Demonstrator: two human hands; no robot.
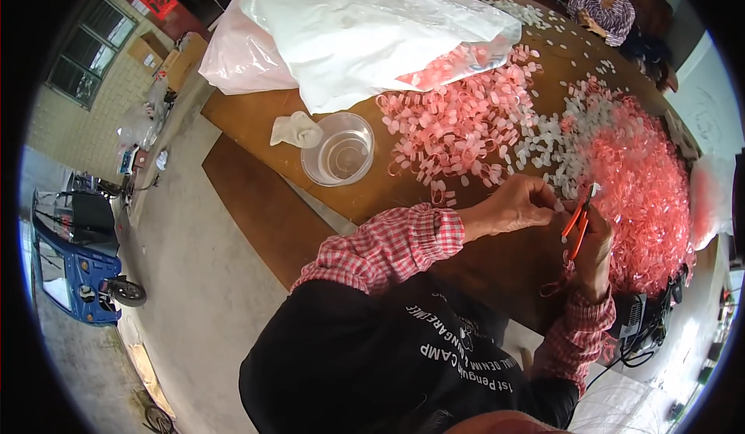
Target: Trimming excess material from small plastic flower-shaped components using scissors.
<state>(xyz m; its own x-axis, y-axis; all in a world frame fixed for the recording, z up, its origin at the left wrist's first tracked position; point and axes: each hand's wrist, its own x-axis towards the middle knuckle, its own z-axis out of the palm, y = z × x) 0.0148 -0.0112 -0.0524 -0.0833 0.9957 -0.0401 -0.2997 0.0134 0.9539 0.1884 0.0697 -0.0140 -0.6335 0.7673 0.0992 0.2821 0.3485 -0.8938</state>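
Observation:
My left hand is closed in a pinch, with a small pale plastic piece at its fingertips. Close beside it, my right hand grips a pair of nippers with orange-red handles, their metal jaws pointing up and away. Just right of the nippers rises a big heap of glossy pink plastic pieces. Looser pink loop-shaped pieces lie beyond my left hand. Between the two pink piles spread whitish translucent pieces. A pink loop hangs near my right wrist.
A white plastic bag covers the far left of the brown table. Nearer stand a clear plastic tub and a crumpled pale cloth. A dark device with cables sits at right. Another person sits across the table.

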